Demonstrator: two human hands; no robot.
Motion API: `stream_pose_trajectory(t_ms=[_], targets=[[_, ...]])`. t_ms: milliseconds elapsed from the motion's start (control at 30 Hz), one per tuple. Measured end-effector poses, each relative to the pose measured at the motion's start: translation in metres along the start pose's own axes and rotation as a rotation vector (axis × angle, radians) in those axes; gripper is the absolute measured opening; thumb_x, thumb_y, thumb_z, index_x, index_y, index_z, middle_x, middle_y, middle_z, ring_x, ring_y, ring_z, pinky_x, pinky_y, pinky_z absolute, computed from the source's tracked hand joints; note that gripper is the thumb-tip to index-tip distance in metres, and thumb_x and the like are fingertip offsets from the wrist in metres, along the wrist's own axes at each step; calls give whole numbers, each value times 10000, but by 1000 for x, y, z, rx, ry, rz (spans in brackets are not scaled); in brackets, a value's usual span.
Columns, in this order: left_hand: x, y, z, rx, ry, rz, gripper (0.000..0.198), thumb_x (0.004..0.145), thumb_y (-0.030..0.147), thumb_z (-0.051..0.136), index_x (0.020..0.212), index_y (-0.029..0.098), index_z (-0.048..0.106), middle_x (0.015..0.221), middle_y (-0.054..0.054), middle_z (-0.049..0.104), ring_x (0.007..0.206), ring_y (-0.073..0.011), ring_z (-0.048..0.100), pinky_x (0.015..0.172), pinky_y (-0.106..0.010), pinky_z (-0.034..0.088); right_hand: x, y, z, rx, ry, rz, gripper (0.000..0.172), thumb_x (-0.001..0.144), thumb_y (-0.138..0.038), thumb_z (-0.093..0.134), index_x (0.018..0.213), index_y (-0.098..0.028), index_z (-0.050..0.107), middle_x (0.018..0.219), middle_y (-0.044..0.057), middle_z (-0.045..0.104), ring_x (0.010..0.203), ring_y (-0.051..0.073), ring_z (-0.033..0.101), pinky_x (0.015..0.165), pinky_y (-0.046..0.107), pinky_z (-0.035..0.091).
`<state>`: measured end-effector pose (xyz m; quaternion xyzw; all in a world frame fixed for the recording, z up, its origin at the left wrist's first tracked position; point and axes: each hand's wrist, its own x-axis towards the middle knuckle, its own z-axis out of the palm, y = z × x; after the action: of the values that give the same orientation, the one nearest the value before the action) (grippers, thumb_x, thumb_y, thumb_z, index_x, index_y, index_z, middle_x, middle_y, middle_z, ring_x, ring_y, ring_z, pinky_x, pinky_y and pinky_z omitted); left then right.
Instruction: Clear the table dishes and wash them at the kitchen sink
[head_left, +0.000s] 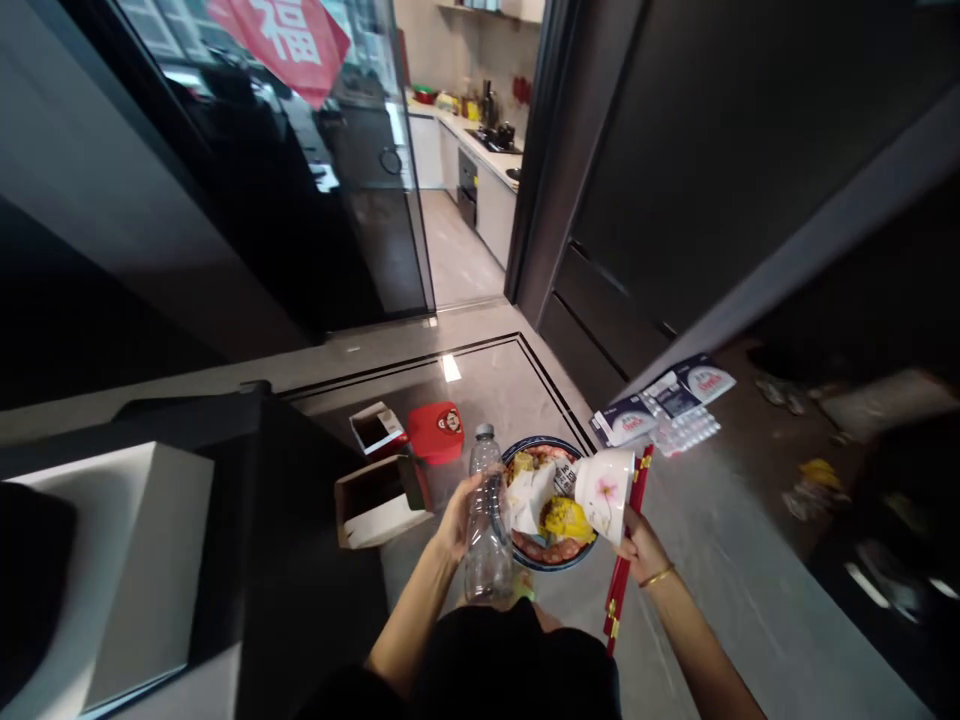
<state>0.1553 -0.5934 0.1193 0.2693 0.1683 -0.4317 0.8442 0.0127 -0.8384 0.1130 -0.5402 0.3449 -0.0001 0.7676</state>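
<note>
Red "福" banner (289,35) overhead; left fingers (457,515) round clear bottle (487,530), right fingers (634,545) round flowered cup (604,490), chopsticks (622,580).

Dim overall. The bottle (487,545) in the left hand (459,515) glints; the cup (606,490) in the right hand (637,548) shows sharp. Beyond them a hard glare spot (451,367) lies on the floor (502,395), and the far kitchen (480,140) is brightly lit. Clutter (821,480) right of the right hand blurs. Frame edges bend and darken.
</note>
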Motion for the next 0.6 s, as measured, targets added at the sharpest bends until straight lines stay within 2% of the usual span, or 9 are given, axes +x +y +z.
stream_pose_trajectory(t_ms=[133,233,333,433,600], targets=[[91,51,45,-56,35,112,302,777,304,601,1008,125,676,770,-52,715,629,-158,659,647,-264,527,121,-81,8,113,-21,43,513,553,-549,797,515,-193,431,345,-87,296,316,-3,127,321,168,77],[167,104,72,-77,58,189,281,786,289,604,999,122,679,782,-54,717,632,-151,658,649,-251,524,219,-133,25,92,-82,67,515,559,-563,789,503,-195,434,327,-93,260,309,-2,105,328,177,58],[248,165,102,-67,79,227,256,795,266,599,983,112,678,779,-59,714,640,-144,656,656,-237,520,314,-186,45,83,-92,62,514,592,-575,762,499,-195,429,332,-95,256,309,-3,98,332,179,48],[327,230,139,-46,83,203,260,804,275,582,970,96,672,740,-62,703,632,-149,652,644,-239,520,399,-245,64,91,-98,47,488,619,-576,745,521,-187,466,346,-100,248,318,-1,100,326,180,53],[458,339,202,19,7,197,293,805,295,575,1009,99,653,735,-56,690,632,-141,641,636,-237,520,539,-344,88,65,-96,57,460,619,-560,763,589,-182,502,341,-96,264,309,14,155,299,181,95]])
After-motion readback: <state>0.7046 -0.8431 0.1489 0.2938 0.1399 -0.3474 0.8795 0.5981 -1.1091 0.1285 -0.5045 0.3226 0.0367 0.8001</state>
